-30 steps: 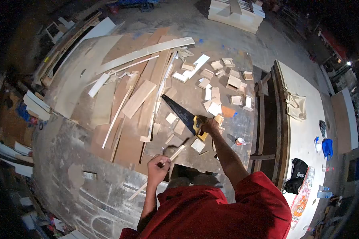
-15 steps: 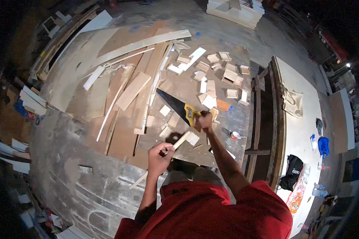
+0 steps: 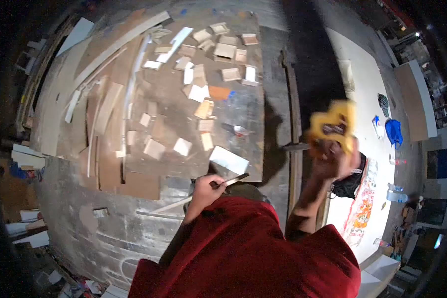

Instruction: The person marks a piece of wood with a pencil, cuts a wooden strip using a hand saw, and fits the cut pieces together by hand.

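Note:
My right hand [image 3: 333,164] is closed around the yellow handle of a handsaw [image 3: 343,116], raised at the right. Its dark blade is blurred and points up toward the top of the view. Close to my body, at the near edge of the worktable [image 3: 184,169], my left hand [image 3: 207,191] grips a thin wooden strip [image 3: 176,203]. One end of the strip sticks out past my fingers toward a white panel piece [image 3: 229,160]. The saw and the strip are well apart.
Several small wooden boxes [image 3: 224,51] and offcuts [image 3: 154,148] lie across the worktable. Long boards [image 3: 119,64] are at its left. A white-topped bench on the right bears a black bag [image 3: 350,186] and a blue item [image 3: 393,132].
My right hand has lifted the saw off the table area and swung it to the right, closer to the camera. My left hand still holds the strip. The view has turned rightward.

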### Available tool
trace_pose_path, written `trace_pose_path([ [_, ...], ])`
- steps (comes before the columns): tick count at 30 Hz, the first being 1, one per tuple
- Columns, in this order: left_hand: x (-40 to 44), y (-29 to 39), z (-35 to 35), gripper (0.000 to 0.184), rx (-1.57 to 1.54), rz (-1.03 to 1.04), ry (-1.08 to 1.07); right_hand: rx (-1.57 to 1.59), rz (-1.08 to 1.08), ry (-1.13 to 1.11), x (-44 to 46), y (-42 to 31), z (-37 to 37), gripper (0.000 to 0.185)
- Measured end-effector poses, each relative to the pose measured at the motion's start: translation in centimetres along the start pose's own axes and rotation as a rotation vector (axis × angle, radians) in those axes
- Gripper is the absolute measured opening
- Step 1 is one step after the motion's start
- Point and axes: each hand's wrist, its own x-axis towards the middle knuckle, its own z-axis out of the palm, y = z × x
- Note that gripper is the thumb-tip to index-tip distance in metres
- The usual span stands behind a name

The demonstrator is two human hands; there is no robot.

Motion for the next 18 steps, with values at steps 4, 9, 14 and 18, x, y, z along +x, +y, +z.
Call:
trace_pose_path([
  [4, 4.9, -3.4, 12.1, 0.01, 0.163, -0.066, -0.12, 0.229, -0.017, -0.078, 3.6, -3.9, -14.6, 0.018],
  [9, 8.8, -8.9, 21.1, 0.012, 0.324, -0.138, -0.097, -0.106, 0.134, 0.025, 2.8, -1.8, -25.2, 0.018],
  [14, 6.2, -11.6, 22.7, 0.014, 0.281, -0.059, -0.2, -0.318, 0.575, 0.418, -3.5, 8.6, -32.0, 0.022],
  [18, 6.3, -11.0, 20.0, 0.014, 0.294, 0.081, -0.141, -0.647, 0.715, -0.102, -6.3, 12.0, -36.4, 0.034],
])
